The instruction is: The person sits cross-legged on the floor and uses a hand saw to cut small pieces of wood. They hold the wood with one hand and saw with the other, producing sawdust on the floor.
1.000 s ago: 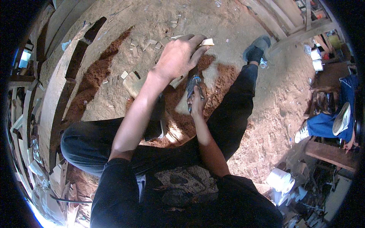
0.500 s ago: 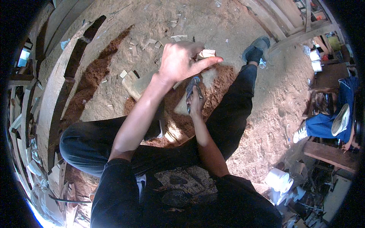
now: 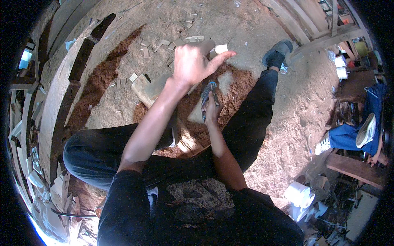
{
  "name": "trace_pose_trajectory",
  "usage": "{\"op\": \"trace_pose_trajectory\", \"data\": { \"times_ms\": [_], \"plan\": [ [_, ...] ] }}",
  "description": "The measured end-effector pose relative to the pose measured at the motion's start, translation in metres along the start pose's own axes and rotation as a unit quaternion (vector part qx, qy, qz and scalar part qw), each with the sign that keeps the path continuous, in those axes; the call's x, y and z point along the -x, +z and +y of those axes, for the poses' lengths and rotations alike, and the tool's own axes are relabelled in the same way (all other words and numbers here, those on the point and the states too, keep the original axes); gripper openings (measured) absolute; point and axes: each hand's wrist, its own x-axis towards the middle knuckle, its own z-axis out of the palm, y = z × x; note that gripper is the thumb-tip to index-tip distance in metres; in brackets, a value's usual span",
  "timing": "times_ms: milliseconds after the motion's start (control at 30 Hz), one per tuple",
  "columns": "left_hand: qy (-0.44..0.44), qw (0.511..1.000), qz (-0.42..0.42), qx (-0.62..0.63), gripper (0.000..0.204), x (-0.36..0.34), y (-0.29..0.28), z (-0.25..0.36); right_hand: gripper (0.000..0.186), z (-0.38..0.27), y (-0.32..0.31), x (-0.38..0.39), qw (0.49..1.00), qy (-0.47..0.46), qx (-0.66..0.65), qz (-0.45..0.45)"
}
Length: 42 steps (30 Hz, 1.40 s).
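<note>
My left hand (image 3: 189, 63) is raised over the ground, its fingers curled round a small pale piece of wood (image 3: 221, 49). The thumb sticks out to the right, and most of the piece is hidden behind the fingers. Below and a little to the right, my right hand (image 3: 213, 110) is closed round a dark, narrow hand tool (image 3: 206, 95) with some blue at its upper end; its exact kind cannot be made out. The tool stays apart from the wood. Under the left forearm lies a thick wooden block (image 3: 144, 92), partly covered by the arm.
Reddish sawdust (image 3: 240, 84) covers the ground between my legs. Small wood offcuts (image 3: 164, 42) lie scattered beyond my left hand. A long heavy timber (image 3: 59, 106) stands at the left. At the right are another person's blue-trousered legs (image 3: 347, 137) and a white container (image 3: 298, 194).
My left hand has tilted slightly, its thumb rising and the wood's pale end moving up. My right hand and its tool have barely moved.
</note>
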Motion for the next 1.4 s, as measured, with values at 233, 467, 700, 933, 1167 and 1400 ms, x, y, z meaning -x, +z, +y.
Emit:
{"op": "trace_pose_trajectory", "data": {
  "times_ms": [233,467,700,933,1167,1400],
  "plan": [
    [0.021,0.999,-0.024,-0.030,0.042,-0.013,-0.015,0.012,0.019,0.010,-0.004,-0.009,1.000,0.004,0.009,0.016],
    [0.010,0.998,-0.047,0.048,0.032,-0.020,-0.023,0.028,0.023,0.021,-0.007,-0.021,0.999,-0.048,-0.013,0.012],
    [0.021,0.999,-0.035,0.011,0.034,-0.018,-0.035,0.031,0.017,-0.003,0.002,0.007,1.000,0.025,-0.008,-0.008],
    [0.012,0.998,-0.059,-0.013,0.038,-0.020,-0.038,0.032,0.024,0.016,-0.002,-0.007,1.000,0.015,-0.011,-0.016],
    [0.051,0.997,0.011,-0.054,0.039,-0.016,-0.002,-0.004,0.023,0.017,-0.014,-0.019,1.000,0.022,-0.007,0.008],
    [-0.152,0.949,-0.183,-0.209,0.047,0.082,0.071,-0.148,0.034,-0.045,-0.004,0.024,0.998,-0.053,-0.020,-0.017]
  ]
}}
